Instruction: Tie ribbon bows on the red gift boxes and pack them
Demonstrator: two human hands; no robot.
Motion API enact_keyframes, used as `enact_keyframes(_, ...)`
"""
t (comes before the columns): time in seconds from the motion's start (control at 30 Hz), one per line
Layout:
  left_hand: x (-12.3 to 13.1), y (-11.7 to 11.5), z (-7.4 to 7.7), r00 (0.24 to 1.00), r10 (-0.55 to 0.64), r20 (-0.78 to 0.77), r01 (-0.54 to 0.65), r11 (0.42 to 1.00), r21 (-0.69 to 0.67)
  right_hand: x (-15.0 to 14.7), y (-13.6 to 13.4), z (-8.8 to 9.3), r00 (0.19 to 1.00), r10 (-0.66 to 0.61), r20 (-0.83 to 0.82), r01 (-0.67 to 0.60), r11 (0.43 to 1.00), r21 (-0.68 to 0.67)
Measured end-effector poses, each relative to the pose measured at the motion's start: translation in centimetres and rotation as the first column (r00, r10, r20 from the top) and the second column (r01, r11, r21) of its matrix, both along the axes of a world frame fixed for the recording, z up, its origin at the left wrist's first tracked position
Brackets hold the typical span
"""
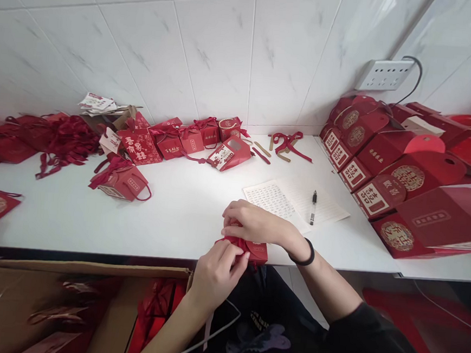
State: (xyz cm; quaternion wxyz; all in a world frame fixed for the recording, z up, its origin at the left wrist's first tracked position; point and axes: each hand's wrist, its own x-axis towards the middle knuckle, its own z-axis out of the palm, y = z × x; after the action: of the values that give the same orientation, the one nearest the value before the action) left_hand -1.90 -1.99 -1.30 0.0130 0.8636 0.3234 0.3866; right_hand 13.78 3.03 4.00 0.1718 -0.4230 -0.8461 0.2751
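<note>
At the table's front edge is a small red gift box (259, 252), largely covered by my hands. A red ribbon (236, 243) lies across its top. My left hand (216, 270) is closed at the near left side of the box, thumb and forefinger pinching the ribbon. Over the far side of the box, my right hand (252, 222) curls its fingers down onto it; what its fingertips grip is partly hidden. Just beyond the right hand lies a sheet of handwritten paper (272, 197).
A pen (313, 207) rests on lined paper. Ribboned red boxes (124, 181) and a ribbon heap (73, 139) lie at the left and back. Larger red boxes (406, 179) crowd the right, below a power strip (384, 75). A cardboard carton (89, 267) stands below the table at left.
</note>
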Motion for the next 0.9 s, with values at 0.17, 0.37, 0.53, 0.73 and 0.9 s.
enact_keyframes(0.17, 0.0, 0.1, -0.2, 0.999, -0.014, 0.035, 0.015, 1.0, -0.017, 0.2, 0.1, -0.2, 0.999, 0.052, -0.006, -0.052, 0.998, -0.029)
enact_keyframes(0.37, -0.1, 0.0, -0.3, 0.999, 0.01, 0.047, -0.005, 0.995, -0.098, 0.6, 0.0, -0.6, 0.994, -0.088, -0.06, 0.084, 0.994, -0.065)
enact_keyframes(0.53, 0.0, 0.1, -0.3, 0.999, -0.002, 0.034, 0.004, 0.998, -0.056, 0.2, 0.4, -0.6, 0.995, 0.104, 0.007, -0.103, 0.989, -0.102)
enact_keyframes(0.73, -0.3, 0.3, 0.1, 0.992, 0.027, 0.126, 0.005, 0.97, -0.244, 0.5, 0.2, -1.0, 0.955, -0.2, -0.22, 0.177, 0.977, -0.121)
enact_keyframes(0.9, -0.4, 0.8, 0.6, 0.942, 0.184, 0.279, 0.021, 0.801, -0.599, 1.1, -0.6, -2.4, 0.767, -0.507, -0.393, 0.398, 0.856, -0.329)
